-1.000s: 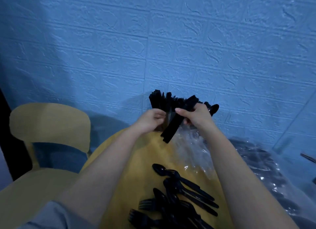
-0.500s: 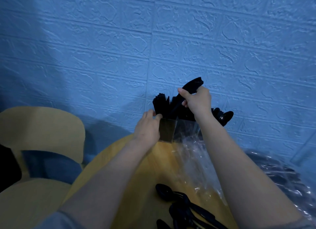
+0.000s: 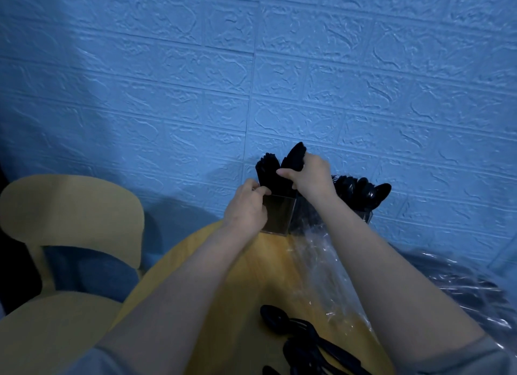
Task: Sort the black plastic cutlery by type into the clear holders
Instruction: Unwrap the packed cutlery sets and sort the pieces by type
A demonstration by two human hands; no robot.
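Clear square holders stand at the table's far edge against the wall. The left holder (image 3: pixel 278 216) bristles with black cutlery (image 3: pixel 267 169). My left hand (image 3: pixel 247 206) grips this holder at its top left corner. My right hand (image 3: pixel 312 176) grips a bunch of black cutlery (image 3: pixel 293 158), handles down in that holder, tops sticking up above my fingers. A holder further right (image 3: pixel 366 218) is full of black spoons (image 3: pixel 361 191). Loose black spoons (image 3: pixel 296 335) lie on the table close to me.
The round yellow table (image 3: pixel 237 285) touches a blue brick-pattern wall (image 3: pixel 279 81). A crumpled clear plastic bag (image 3: pixel 333 271) lies to the right, under my right forearm. A yellow chair (image 3: pixel 70 215) with a blue seat pad stands at the left.
My right hand lifted the bunch of cutlery from in front of the holders, turned it upright and lowered it into the left holder. My left hand moved onto the holder's corner.
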